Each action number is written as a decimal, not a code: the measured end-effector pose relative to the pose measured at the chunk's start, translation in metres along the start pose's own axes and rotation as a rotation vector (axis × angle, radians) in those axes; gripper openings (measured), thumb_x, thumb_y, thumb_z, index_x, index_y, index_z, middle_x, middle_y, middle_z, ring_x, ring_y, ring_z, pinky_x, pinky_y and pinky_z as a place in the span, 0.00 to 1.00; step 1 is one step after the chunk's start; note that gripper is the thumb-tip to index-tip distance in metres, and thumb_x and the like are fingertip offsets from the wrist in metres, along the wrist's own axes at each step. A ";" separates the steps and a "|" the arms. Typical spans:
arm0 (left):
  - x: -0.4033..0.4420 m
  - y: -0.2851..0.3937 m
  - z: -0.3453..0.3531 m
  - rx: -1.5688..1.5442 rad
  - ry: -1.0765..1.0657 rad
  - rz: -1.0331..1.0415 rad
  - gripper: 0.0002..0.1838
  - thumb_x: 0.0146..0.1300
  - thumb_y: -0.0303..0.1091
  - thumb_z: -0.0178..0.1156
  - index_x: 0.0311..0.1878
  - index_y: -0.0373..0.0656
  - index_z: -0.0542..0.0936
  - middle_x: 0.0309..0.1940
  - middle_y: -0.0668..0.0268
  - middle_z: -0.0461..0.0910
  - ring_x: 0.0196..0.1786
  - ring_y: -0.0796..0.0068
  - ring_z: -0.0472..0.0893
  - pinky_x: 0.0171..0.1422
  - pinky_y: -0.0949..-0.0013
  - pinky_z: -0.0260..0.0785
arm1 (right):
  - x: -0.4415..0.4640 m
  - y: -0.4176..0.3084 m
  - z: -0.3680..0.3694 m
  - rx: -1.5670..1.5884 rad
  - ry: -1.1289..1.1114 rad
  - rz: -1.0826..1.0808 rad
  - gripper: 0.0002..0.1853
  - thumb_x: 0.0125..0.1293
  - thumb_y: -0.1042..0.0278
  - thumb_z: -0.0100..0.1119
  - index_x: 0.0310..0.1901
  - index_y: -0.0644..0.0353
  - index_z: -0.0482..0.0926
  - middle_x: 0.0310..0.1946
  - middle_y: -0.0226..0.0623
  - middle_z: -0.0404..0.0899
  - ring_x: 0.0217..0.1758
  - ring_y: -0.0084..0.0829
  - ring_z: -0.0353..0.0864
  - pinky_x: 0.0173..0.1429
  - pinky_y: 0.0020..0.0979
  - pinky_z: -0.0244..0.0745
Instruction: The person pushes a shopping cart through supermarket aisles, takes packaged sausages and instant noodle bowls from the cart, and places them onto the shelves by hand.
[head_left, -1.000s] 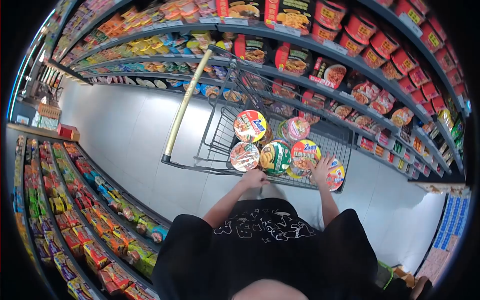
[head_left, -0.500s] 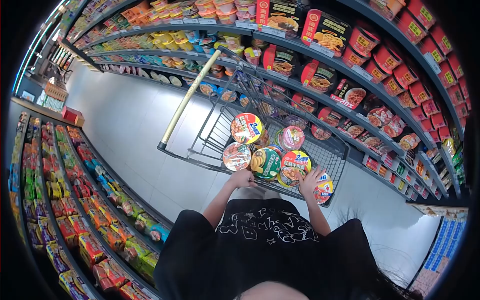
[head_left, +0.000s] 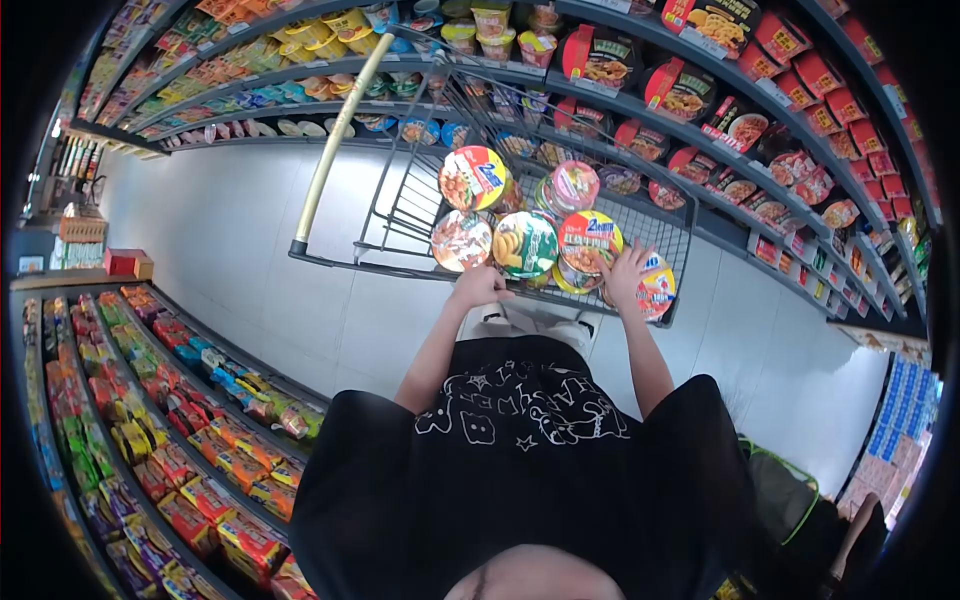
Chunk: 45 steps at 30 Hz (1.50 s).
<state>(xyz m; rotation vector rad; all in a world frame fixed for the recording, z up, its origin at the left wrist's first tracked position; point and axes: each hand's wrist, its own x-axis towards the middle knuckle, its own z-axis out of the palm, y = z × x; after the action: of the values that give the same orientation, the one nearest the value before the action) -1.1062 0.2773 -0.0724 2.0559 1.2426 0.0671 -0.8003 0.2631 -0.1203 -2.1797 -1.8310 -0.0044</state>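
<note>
Round yellow-and-blue cup lid (head_left: 659,290), partly hidden
The bare right hand (head_left: 625,274) covers its left part; print on the white rectangular shelf tags (head_left: 704,43) is too small to read.

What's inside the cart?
Lots of tubs! There's a green tub, a pink tub and others. The right hand partly covers a colourful tub. More seem to peek out underneath, but the top ones hide most of them, so I can't count everything.
</note>
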 end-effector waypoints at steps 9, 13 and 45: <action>-0.054 -0.088 -0.054 0.104 0.207 -0.079 0.14 0.40 0.51 0.64 0.23 0.51 0.82 0.15 0.69 0.77 0.20 0.70 0.76 0.27 0.69 0.68 | 0.007 -0.128 0.026 -0.027 -0.043 0.046 0.37 0.49 0.38 0.53 0.44 0.71 0.65 0.60 0.51 0.51 0.67 0.56 0.34 0.53 0.72 0.26; -0.076 -0.132 -0.072 0.158 0.316 -0.103 0.13 0.39 0.49 0.65 0.23 0.51 0.82 0.21 0.67 0.78 0.30 0.68 0.77 0.36 0.68 0.67 | 0.013 -0.182 0.031 0.149 -0.064 0.137 0.38 0.49 0.41 0.54 0.50 0.70 0.62 0.61 0.49 0.49 0.69 0.50 0.33 0.58 0.68 0.27; -0.024 -0.160 -0.118 0.255 0.808 -0.914 0.39 0.45 0.54 0.57 0.62 0.52 0.59 0.60 0.51 0.54 0.64 0.59 0.54 0.61 0.34 0.33 | 0.089 -0.364 0.138 -0.219 -0.692 -0.991 0.08 0.49 0.62 0.54 0.27 0.50 0.82 0.24 0.32 0.79 0.39 0.29 0.76 0.58 0.36 0.56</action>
<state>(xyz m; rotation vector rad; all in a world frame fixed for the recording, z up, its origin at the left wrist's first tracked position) -1.2848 0.3674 -0.0742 1.4662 2.6966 0.3431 -1.1595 0.4334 -0.1553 -1.1920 -3.2386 0.3910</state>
